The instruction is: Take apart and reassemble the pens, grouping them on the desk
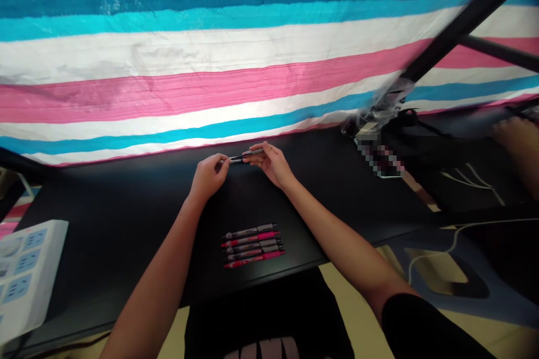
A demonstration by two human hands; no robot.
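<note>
Over the far part of the black table (138, 224), my left hand (209, 175) pinches one end of a slim pen (236, 160) between thumb and fingers. My right hand (273, 165) closes on the other side, its fingers around a grey-gripped part that slants up past the fingertips. Whether this is one pen or two side by side I cannot tell. Nearer to me lie several click pens in a stacked row, alternating grey and red; among them are a grey pen (252, 232) on top and a red pen (254, 259) at the bottom.
A white power strip (33, 275) sits at the left edge. Behind the table hangs a striped sheet (177, 90). Clear plastic wrapping (389, 104) and a blurred-out phone-like item (381, 160) lie to the right. Another person's hand (520, 137) appears at far right, near white cables (469, 179).
</note>
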